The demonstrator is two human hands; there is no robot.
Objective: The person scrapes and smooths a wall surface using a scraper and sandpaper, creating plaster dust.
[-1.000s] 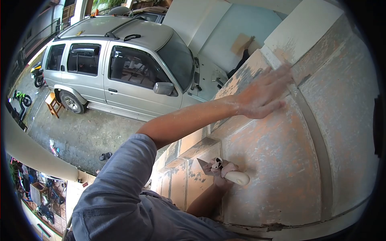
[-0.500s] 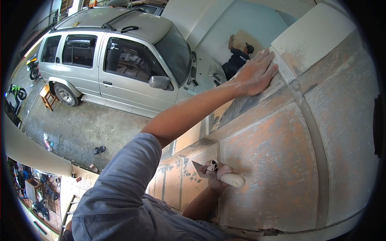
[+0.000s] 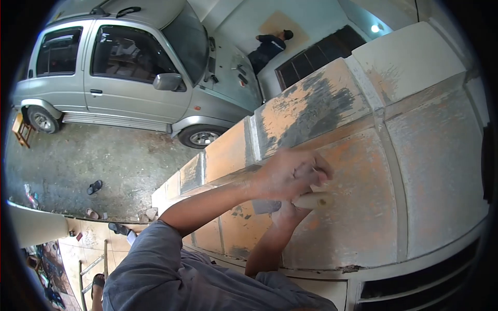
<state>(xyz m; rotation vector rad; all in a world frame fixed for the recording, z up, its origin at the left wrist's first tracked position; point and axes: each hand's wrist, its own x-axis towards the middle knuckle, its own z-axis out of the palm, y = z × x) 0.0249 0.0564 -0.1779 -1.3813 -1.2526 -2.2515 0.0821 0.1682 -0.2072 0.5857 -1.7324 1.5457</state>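
Note:
My left hand (image 3: 293,173), blurred by motion, is curled just above my right hand, over the orange and grey patched wall surface (image 3: 347,192). Something pinkish and dark shows at its fingers, too smeared to name. My right hand (image 3: 286,213) is closed around a scraper with a flat grey blade (image 3: 267,207) pointing left and a pale rounded handle (image 3: 314,200) pointing right. The left hand partly hides the right hand's fingers and the middle of the scraper.
Left of the wall a silver car (image 3: 129,78) is parked on the concrete floor (image 3: 124,160). Beyond its hood a person in dark clothes (image 3: 270,47) faces another wall. A wooden stool (image 3: 22,129), sandals (image 3: 94,187) and a metal ladder (image 3: 93,267) are lower left.
My left hand has left the upper wall surface and come down to my right hand; its fingers went from spread to curled. The view has shifted, showing more wall and a dark window.

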